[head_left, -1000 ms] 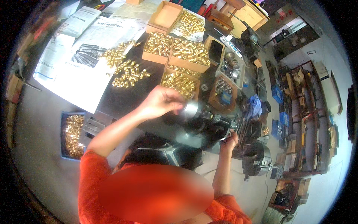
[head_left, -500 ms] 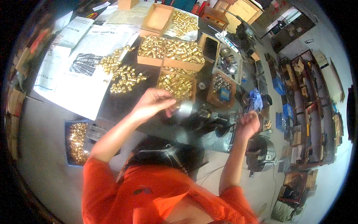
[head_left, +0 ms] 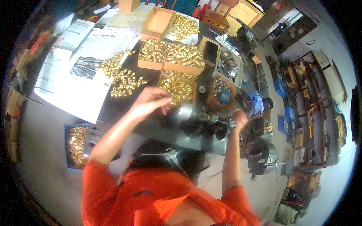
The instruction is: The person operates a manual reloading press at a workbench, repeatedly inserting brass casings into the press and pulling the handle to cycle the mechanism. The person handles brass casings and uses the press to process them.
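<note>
My left hand point(head_left: 151, 101) is pinched, thumb against fingers, just left of a round, blurred metal chuck point(head_left: 184, 112) on a small bench machine point(head_left: 217, 121). Whatever sits between those fingertips is too small to make out. Behind the chuck stands a cardboard box of brass fittings point(head_left: 177, 89), close to my left fingers. My right hand point(head_left: 239, 119) is closed at the machine's right end, beside its dark metal parts; what it grips is hidden. A carton of grey metal parts point(head_left: 221, 89) with a blue block lies between the box and my right hand.
More brass fittings fill boxes point(head_left: 184, 55) behind and lie in a loose pile point(head_left: 126, 82) by the newspapers point(head_left: 81, 64). A blue bin of brass parts point(head_left: 78, 145) is low at left. At right are a blue rag point(head_left: 256, 102), a larger machine chuck point(head_left: 264, 154) and shelves point(head_left: 309, 113).
My right hand has moved left and slightly up, closer to the machine. My left hand has shifted slightly left, away from the chuck, still pinched.
</note>
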The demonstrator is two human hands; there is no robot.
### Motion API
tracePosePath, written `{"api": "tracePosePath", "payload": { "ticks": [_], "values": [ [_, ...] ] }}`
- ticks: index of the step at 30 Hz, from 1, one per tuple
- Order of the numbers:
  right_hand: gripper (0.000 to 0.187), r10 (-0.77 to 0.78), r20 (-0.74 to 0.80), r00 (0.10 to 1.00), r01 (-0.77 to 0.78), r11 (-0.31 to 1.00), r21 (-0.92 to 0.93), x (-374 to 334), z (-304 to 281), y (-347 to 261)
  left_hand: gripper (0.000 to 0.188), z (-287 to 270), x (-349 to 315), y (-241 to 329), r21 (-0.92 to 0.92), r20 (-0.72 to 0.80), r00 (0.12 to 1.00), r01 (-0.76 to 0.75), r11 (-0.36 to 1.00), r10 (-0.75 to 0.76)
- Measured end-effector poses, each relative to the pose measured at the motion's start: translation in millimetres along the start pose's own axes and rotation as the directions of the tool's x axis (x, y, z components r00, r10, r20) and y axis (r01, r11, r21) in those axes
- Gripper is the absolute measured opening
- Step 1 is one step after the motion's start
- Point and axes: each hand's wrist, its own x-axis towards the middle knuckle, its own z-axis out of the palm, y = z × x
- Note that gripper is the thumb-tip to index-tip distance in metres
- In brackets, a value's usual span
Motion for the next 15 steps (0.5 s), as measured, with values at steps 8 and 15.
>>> {"api": "tracePosePath", "payload": {
  "ticks": [8, 15],
  "values": [
    [0.025, 0.461, 0.061, 0.885, -0.335, 0.54, 0.772, -14.4, -62.4, -126.2, 0.027, -29.8, 30.8, -18.1, 0.444, -0.144, 0.987, 0.003, 0.896, 0.068],
    [0.013, 0.842, 0.094, 0.532, -0.681, 0.359, 0.639, -75.0, -36.1, -64.6, 0.018, -130.9, -52.1, -14.5, 0.855, -0.446, 0.78, 0.226, 0.467, 0.439]
  ]
}}
